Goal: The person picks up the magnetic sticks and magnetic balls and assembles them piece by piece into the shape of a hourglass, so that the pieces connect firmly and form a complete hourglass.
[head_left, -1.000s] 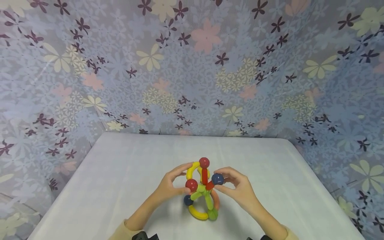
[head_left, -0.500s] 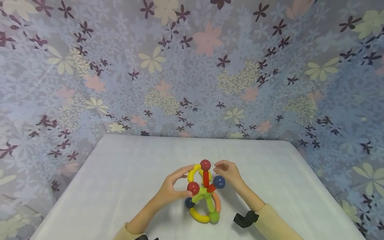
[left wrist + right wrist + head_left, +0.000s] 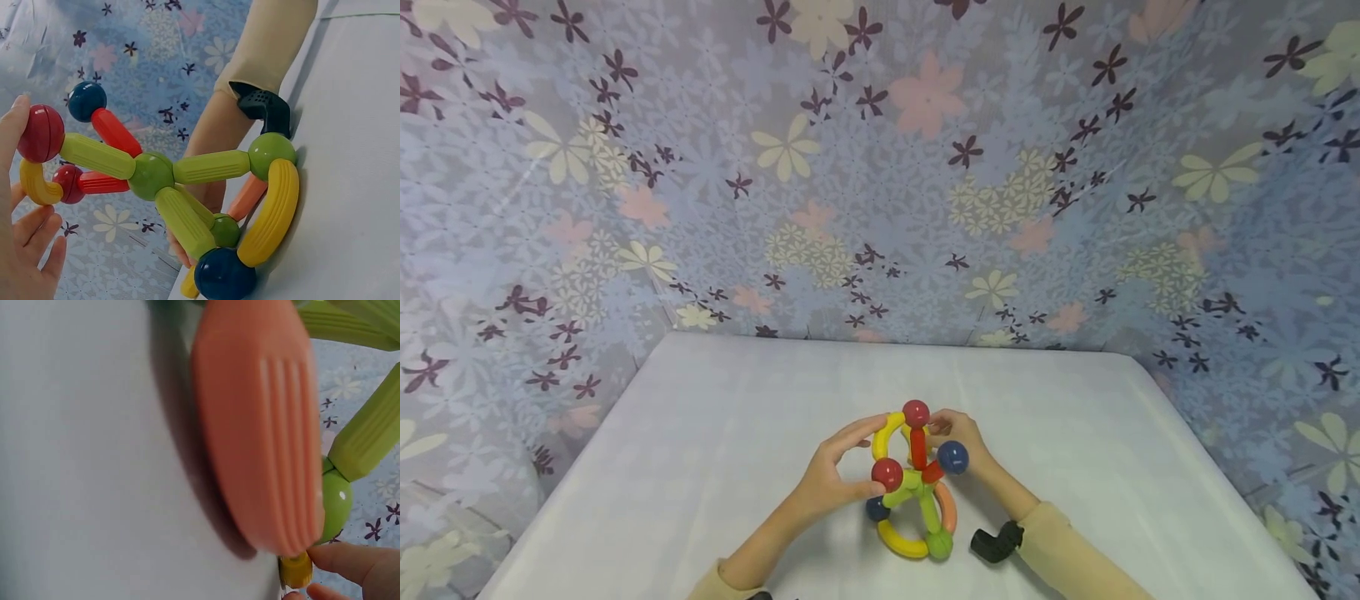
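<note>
A ball-and-stick construction toy (image 3: 929,508) stands on the table, with straight green and red sticks, curved sticks and coloured balls. A green ball (image 3: 150,176) joins several straight sticks at its centre. My left hand (image 3: 829,479) holds the toy's left side, thumb on a red ball (image 3: 887,475) and fingertips by the upper yellow curved stick (image 3: 881,439). Behind the toy, my right hand (image 3: 964,437) is partly hidden by a blue ball (image 3: 953,457). In the right wrist view its fingers (image 3: 340,559) pinch a yellow curved stick (image 3: 295,570) beside a green ball (image 3: 336,506).
A white cloth covers the table (image 3: 760,400). Floral fabric (image 3: 850,183) hangs behind it and at both sides. A black strap piece (image 3: 997,543) sits at my right sleeve (image 3: 1067,546), close to the toy's lower right.
My right hand let go of the blue ball at the right and moved behind the toy to a yellow curved stick. The left hand kept its hold.
</note>
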`<state>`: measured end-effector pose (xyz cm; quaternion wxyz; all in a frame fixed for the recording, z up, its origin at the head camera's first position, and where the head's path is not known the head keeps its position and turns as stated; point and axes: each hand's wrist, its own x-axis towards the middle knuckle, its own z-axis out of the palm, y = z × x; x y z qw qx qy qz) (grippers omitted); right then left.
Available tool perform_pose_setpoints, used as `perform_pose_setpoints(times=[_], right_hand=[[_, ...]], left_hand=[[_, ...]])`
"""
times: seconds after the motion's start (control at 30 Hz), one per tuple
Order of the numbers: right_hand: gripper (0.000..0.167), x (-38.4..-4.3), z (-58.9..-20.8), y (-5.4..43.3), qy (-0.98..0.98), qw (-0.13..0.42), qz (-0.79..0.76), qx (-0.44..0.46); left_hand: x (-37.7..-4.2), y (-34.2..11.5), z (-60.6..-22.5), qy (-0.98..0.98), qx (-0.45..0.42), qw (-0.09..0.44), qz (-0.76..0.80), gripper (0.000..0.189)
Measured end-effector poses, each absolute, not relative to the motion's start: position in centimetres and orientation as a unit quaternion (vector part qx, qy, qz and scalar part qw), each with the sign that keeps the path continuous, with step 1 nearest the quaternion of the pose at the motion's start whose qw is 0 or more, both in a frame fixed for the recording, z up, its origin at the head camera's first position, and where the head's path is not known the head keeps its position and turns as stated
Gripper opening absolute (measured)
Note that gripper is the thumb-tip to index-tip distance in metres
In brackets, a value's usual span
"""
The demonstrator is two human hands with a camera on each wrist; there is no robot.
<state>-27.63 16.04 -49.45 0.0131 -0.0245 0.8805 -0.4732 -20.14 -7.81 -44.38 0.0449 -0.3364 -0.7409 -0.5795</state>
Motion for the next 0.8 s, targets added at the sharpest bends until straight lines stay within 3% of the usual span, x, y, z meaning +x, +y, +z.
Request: perform_pose_setpoints(times=[0.23,0.47,0.63,0.8], right_hand=[[0.027,-27.4,-49.1,17.0,0.900,0.010,-0.435,-0.007],[0.030,-26.9,-48.1,19.3,0.918,0.057,-0.392,-0.026],[0.038,-26.5,-46.6,21.1,0.884,0.100,-0.456,0.016],[0.049,-25.6,-42.4,21.8,0.822,0.127,-0.555,0.032]], left_hand=[[-19.9,-7.5,-44.4,-0.743,-0.341,0.062,-0.573,0.068],[-20.1,-7.5,-44.8,-0.744,-0.339,0.061,-0.572,0.068],[-20.1,-7.5,-44.9,-0.746,-0.342,0.072,-0.567,0.066],[-20.1,-7.5,-44.9,-0.743,-0.342,0.075,-0.571,0.065]])
